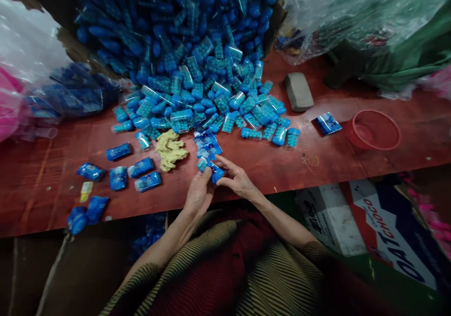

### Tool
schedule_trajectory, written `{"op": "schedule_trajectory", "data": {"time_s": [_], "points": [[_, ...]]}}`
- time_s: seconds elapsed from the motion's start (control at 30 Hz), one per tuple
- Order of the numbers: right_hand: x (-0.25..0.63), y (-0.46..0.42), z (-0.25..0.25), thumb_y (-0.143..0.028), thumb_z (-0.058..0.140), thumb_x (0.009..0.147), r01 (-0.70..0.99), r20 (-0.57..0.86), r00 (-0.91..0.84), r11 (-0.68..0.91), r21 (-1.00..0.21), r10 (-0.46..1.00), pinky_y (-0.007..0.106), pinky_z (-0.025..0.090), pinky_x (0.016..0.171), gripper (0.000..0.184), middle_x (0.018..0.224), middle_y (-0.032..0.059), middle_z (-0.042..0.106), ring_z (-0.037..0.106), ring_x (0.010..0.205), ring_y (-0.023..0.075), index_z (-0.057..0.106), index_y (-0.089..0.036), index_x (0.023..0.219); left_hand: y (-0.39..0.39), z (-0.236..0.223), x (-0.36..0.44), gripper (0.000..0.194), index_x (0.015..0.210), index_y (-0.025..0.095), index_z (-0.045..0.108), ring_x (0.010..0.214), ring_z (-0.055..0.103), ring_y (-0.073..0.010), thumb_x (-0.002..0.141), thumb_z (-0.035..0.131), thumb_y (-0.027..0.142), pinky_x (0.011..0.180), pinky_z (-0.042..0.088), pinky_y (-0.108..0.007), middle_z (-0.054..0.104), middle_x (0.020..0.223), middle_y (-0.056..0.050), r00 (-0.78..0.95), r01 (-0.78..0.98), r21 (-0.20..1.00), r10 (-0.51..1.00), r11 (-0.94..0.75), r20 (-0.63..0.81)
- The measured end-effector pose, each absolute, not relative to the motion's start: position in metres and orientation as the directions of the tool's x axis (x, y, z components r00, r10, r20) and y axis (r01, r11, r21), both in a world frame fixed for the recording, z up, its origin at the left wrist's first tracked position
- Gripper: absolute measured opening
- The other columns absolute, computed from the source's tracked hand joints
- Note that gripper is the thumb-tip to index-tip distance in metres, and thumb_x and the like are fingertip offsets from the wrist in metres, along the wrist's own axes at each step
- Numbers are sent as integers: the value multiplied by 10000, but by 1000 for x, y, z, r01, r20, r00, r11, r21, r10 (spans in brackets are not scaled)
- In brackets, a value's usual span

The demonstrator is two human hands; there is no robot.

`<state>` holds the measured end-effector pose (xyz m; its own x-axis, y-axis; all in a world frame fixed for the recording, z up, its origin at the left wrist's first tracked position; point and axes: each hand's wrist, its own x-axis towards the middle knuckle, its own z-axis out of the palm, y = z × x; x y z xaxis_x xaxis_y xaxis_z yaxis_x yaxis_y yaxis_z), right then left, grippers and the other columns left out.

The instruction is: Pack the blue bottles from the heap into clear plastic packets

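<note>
Close to the table's front edge, my left hand point(200, 191) is closed on a small clear bottle point(202, 163) filled with blue beads. A shiny blue printed sleeve point(216, 172) sits against the bottle, pinched between the thumb and fingers of my right hand point(239, 180). How far the sleeve covers the bottle is hidden by my fingers. Just beyond my hands lie flat blue printed sleeves point(207, 143). A crumpled pale yellow lump point(171, 149) rests to their left. Several blue-wrapped bottles point(118, 178) are spread over the table on the left.
A large heap of bead-filled bottles point(197, 90) spills from a torn carton at the back. A grey block point(299, 91), a blue packet point(327, 123) and a red mesh basket point(375, 142) stand right. Clear plastic bags point(352, 15) lie behind them. Printed cartons point(384, 236) are below the table.
</note>
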<state>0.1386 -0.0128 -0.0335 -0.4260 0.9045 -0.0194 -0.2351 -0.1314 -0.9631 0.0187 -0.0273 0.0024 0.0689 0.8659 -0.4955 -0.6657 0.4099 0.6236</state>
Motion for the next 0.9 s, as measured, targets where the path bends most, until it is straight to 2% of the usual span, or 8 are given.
{"op": "schedule_trajectory", "data": {"time_s": [0.13,0.27,0.37,0.5,0.57,0.63,0.77,0.9], "points": [[142,-7,-32,-333,697,733,-109,30,-481,-26,-994,876,308,478,842,690,1191,41,565,580,950,159,413,-289,1360,-29,10,3,292,856,141,656,857,670,-203,751,657,413,780,534,-314,702,783,-64,-17,-683,609,825,403,-564],[148,11,-30,-281,600,829,271,89,-346,190,-944,934,306,465,797,340,991,57,604,563,842,151,593,-197,1159,-26,25,-44,486,867,137,631,916,663,-223,866,381,554,801,534,-362,708,852,-115,-261,-758,608,744,236,-615],[146,28,-27,-244,538,873,565,95,-319,270,-779,943,331,422,873,263,994,84,602,541,932,186,608,-157,1111,-26,31,-72,476,871,153,633,907,664,-201,886,340,528,798,534,-322,716,817,-94,-388,-717,678,716,160,-580],[133,49,-24,-277,514,886,829,-27,-350,296,-475,936,384,391,876,307,1112,107,564,486,1020,251,561,-195,1178,-25,20,-62,176,843,175,613,730,680,-162,846,520,325,704,537,-288,693,671,-18,-247,-650,688,767,322,-592],[126,55,-22,-291,502,892,884,-81,-347,297,-360,934,376,393,840,267,1106,105,559,483,1005,256,572,-212,1137,-22,9,-45,132,873,165,594,677,681,-167,792,595,268,653,529,-281,688,657,-15,-156,-618,672,774,408,-613],[122,57,-22,-285,475,906,901,-98,-352,309,-305,931,353,389,824,218,1086,105,565,487,990,244,586,-203,1074,-17,0,-29,174,911,155,573,649,679,-167,769,620,243,624,520,-271,683,652,-15,-131,-593,672,771,443,-624],[123,56,-23,-262,417,932,896,-92,-375,336,-291,922,316,382,812,211,1052,102,581,503,981,221,584,-168,1021,-10,-12,-14,223,938,134,551,603,663,-138,756,633,235,582,501,-230,676,669,-15,-103,-558,686,781,468,-616],[129,62,-23,-319,477,908,880,-105,-413,367,-301,905,275,384,709,252,1058,76,568,537,935,202,538,-192,1117,-8,-18,-16,282,958,125,542,565,651,-131,735,661,250,526,482,-212,670,679,-20,-51,-510,703,799,496,-599]]}}
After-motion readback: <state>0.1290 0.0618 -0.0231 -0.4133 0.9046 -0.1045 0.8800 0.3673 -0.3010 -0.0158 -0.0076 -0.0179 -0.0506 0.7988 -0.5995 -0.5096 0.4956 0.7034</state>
